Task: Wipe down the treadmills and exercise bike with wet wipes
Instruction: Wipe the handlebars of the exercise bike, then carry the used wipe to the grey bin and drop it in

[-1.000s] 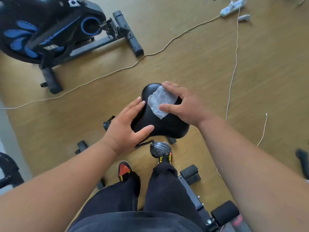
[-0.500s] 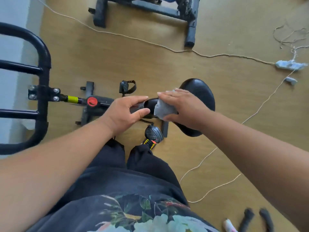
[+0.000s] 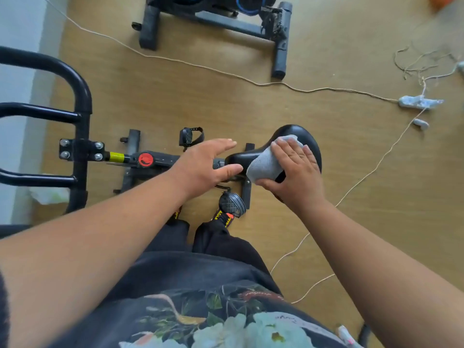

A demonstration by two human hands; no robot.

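One wet wipe (image 3: 266,163) lies draped over the narrow nose of the single black bike seat (image 3: 301,136), pressed there by the right hand (image 3: 297,175), whose fingers lie flat on top while the thumb hooks under the seat's edge. The left hand (image 3: 204,165) hovers just beside the seat's nose, fingers spread and holding nothing. Two exercise bikes show: the near one with its black handlebar frame (image 3: 80,101) at the left, and a second bike (image 3: 218,18) at the top, well apart. One white cord (image 3: 200,65) crosses the wooden floor (image 3: 364,197) between them to one power strip (image 3: 419,101). Bare floor opens right of the seat.
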